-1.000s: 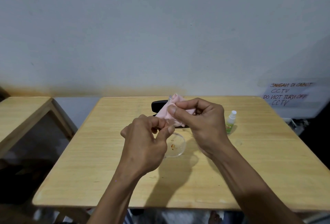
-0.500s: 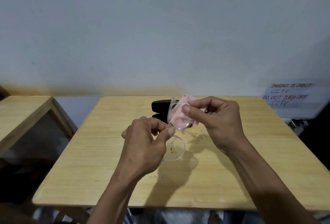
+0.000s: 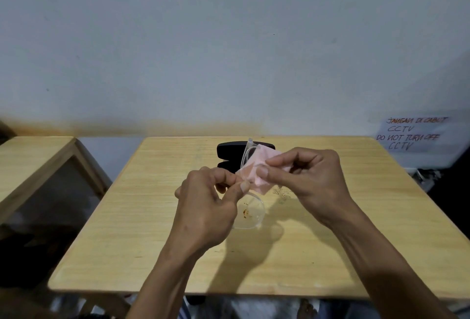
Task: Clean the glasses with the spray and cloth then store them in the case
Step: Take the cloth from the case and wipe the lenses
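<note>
Clear-framed glasses (image 3: pixel 250 213) hang above the table middle, held upright on edge. My left hand (image 3: pixel 208 206) pinches the frame near its bridge. The lower lens shows an orange smudge. My right hand (image 3: pixel 312 181) pinches a pink cloth (image 3: pixel 256 168) folded over the upper lens. Behind the hands lies the black glasses case (image 3: pixel 230 149), open, partly hidden by the cloth and fingers. The spray bottle is hidden behind my right hand.
The wooden table (image 3: pixel 127 229) has bare surface left, right and in front of the hands. A second wooden table (image 3: pixel 33 156) stands to the left across a gap. A handwritten paper sign (image 3: pixel 412 134) hangs on the wall at the right.
My right hand with the cloth has slid right along the upper lens, covering the spray bottle. The left hand has kept its hold and hardly moved.
</note>
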